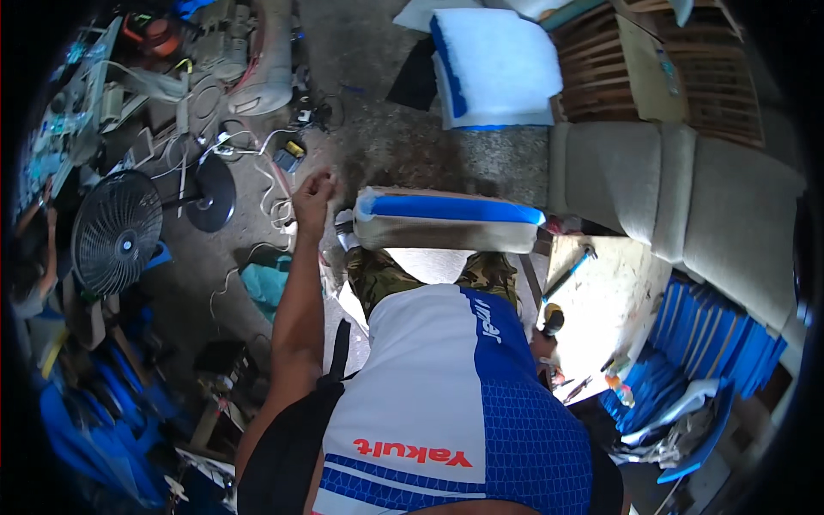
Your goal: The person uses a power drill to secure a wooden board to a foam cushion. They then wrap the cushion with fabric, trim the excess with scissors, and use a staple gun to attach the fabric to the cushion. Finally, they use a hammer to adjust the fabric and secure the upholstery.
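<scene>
Across my knees lies a cushion (pixel 446 233) in beige fabric, with blue foam and white wadding showing along its far side. My left hand (pixel 314 199) is raised just left of the cushion, touching nothing else that I can see. Its fingers are curled together, and anything small inside them is hidden. At the right, my right hand (pixel 542 347) is low beside the edge of a pale wooden board (pixel 605 296), largely covered by my shirt. A dark round object (pixel 554 320) is close to it; whether my fingers touch it does not show.
A blue-handled hammer (pixel 570 273) lies on the board. Blue foam strips (pixel 699 330) are stacked to its right, near a grey-beige sofa (pixel 614 172). White wadding on blue foam (pixel 498 64) is at the back. A black fan (pixel 120 232), loose cables (pixel 279 206) and another person's arm (pixel 50 240) are left.
</scene>
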The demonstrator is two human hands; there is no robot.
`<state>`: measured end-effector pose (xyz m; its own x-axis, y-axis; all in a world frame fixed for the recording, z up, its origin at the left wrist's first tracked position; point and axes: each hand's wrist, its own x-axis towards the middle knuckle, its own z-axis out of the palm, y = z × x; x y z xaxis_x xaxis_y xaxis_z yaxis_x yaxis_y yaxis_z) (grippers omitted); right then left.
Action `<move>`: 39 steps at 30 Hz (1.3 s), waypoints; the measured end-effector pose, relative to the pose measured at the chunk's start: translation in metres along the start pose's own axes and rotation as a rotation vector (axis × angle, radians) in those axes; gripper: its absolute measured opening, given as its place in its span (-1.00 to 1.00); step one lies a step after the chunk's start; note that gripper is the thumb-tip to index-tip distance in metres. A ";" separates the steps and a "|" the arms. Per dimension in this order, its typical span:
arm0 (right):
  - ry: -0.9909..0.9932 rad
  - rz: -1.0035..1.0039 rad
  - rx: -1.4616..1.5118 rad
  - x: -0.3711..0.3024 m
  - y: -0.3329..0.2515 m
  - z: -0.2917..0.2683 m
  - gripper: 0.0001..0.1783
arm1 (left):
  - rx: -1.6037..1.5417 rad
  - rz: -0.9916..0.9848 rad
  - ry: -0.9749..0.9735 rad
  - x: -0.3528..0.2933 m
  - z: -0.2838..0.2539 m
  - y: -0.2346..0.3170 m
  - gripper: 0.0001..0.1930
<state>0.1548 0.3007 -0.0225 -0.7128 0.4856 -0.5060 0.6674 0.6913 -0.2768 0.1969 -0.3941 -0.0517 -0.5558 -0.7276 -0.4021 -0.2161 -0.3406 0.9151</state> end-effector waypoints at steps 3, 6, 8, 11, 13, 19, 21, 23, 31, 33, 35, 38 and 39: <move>0.001 -0.158 -0.156 0.064 -0.060 -0.010 -0.40 | 0.136 -0.176 0.050 -0.014 0.028 0.008 -0.64; -0.137 -0.402 -0.274 0.162 -0.130 -0.014 -0.22 | 0.374 -0.111 0.055 -0.031 0.046 0.009 -0.65; -0.162 -0.759 -0.239 0.134 -0.257 -0.035 -0.37 | 0.248 -0.241 0.077 -0.045 0.068 0.024 -0.67; -0.135 -1.069 -0.156 0.141 -0.324 -0.038 -0.44 | 0.116 -0.287 -0.023 -0.052 0.105 0.060 -0.65; -0.209 -1.152 -0.003 0.120 -0.370 -0.037 -0.45 | 0.042 -0.284 -0.040 -0.044 0.121 0.071 -0.55; -0.816 -0.612 0.297 0.072 -0.334 0.052 -0.46 | 0.424 0.082 -0.120 -0.007 0.107 0.063 -0.70; -0.838 -0.761 0.128 0.020 -0.347 0.057 -0.36 | 0.536 0.121 -0.165 0.005 0.098 0.063 -0.67; -0.880 -0.841 0.047 -0.012 -0.354 0.059 -0.24 | 0.441 0.097 -0.093 0.015 0.095 0.079 -0.68; -0.949 -1.099 -0.108 -0.042 -0.418 0.051 -0.40 | 0.241 0.135 0.127 0.006 0.094 0.051 -0.74; -0.903 -1.170 -0.198 -0.058 -0.441 0.038 -0.37 | 0.310 0.286 0.156 0.004 0.118 0.060 -0.77; -0.899 -1.159 -0.164 -0.078 -0.458 0.023 -0.35 | 0.061 0.018 0.090 0.000 0.141 0.079 -0.78; -0.984 -1.033 0.076 -0.082 -0.452 0.014 -0.38 | -0.417 -0.300 0.003 -0.004 0.158 0.091 -0.81; -1.008 -0.973 0.135 -0.090 -0.454 0.010 -0.39 | -0.578 -0.354 -0.048 -0.008 0.159 0.096 -0.82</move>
<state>-0.0817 -0.0623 0.1406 -0.4747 -0.7772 -0.4131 0.0594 0.4399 -0.8961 0.0527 -0.3262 0.0440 -0.5684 -0.4913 -0.6600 0.0652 -0.8265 0.5591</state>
